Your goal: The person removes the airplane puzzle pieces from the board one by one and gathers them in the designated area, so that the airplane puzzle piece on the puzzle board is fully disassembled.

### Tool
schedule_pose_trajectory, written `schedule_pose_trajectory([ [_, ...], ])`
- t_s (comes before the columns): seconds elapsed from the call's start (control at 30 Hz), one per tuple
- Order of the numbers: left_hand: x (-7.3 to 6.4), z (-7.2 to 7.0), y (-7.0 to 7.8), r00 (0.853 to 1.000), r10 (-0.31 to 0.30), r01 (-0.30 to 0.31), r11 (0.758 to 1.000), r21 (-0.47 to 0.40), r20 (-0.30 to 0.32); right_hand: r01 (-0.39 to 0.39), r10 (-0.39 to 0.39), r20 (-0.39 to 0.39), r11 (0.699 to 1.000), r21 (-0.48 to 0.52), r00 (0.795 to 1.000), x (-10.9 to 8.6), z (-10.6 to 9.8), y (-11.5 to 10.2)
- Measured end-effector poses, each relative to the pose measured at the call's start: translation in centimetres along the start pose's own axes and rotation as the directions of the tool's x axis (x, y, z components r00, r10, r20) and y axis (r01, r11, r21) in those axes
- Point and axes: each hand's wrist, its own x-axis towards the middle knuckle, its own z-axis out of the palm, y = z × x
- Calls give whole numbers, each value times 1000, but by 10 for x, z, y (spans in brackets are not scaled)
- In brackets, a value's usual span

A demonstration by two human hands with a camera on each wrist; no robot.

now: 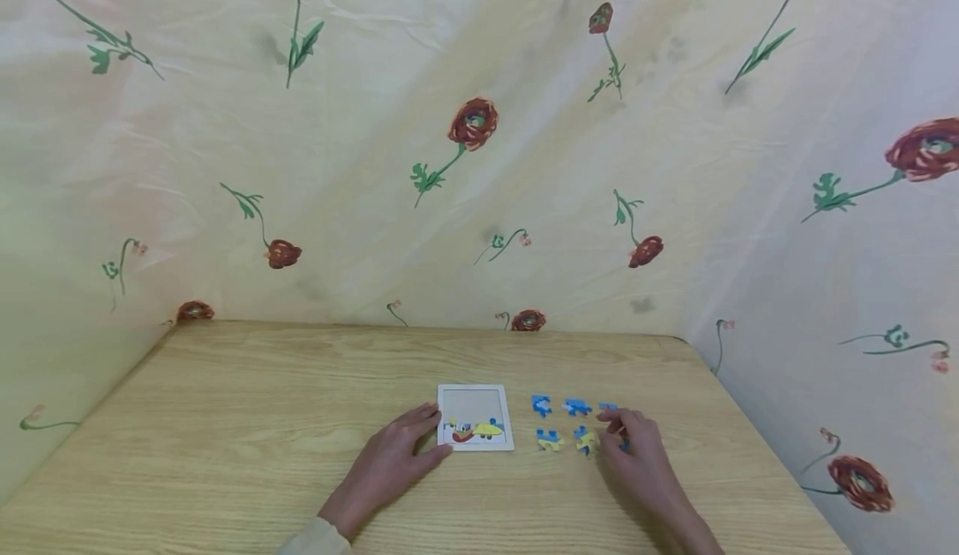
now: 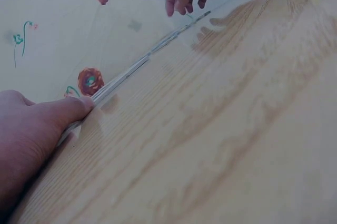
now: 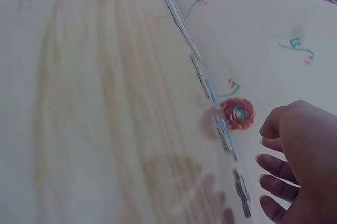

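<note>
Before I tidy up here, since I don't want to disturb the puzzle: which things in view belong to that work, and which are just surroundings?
Part of the work:
white puzzle frame, with a picture section in its lower part
loose puzzle pieces
left hand, touching the frame
right hand, by the rightmost pieces

Just surroundings:
wooden table
flowered cloth

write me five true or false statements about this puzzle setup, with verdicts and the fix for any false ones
1. The left hand touches the white frame. True.
2. The loose puzzle pieces lie left of the frame. False: they lie to its right.
3. The right hand is at the right end of the pieces. True.
4. The frame is filled to the top. False: its upper part shows bare grey.
5. The table has a wood-grain surface. True.
</note>
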Motion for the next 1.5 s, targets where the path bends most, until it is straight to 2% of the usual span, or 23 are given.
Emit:
schedule_pose_trajectory([
  [0.07, 0, 0, 0, 1000, 2, -2, 1000, 2, -2, 22, -22, 4, 1000, 18, 1000, 2, 6, -6],
  [0.17, 0, 1, -1, 1000, 2, -2, 1000, 10, -6, 95, -95, -11, 995, 37, 995, 4, 16, -17],
  [0.3, -1, 1, -2, 1000, 7, -6, 1000, 19, -15, 209, -206, -47, 976, 63, 977, 6, 30, -30],
  [0.37, -1, 2, -2, 1000, 8, -8, 1000, 20, -18, 236, -233, -48, 968, 85, 971, 7, 37, -37],
  [0.63, -1, 1, 0, 1000, 1, -1, 1000, 8, -27, 200, -209, 50, 969, 143, 977, 14, 61, -63],
  [0.83, -2, 1, 0, 999, 18, -18, 1000, 18, -42, 175, -198, 145, 972, 156, 969, 17, 77, -81],
  [0.93, -1, 1, 0, 998, 33, -32, 999, 22, -52, 190, -216, 174, 970, 153, 961, 18, 85, -88],
  [1.2, -1, 2, -1, 999, 24, -23, 1000, 18, -49, 250, -268, 225, 962, 109, 937, 23, 101, -102],
  [1.5, 0, 2, 0, 998, 25, -24, 1000, 15, -49, 331, -333, 208, 943, 48, 920, 25, 115, -108],
])
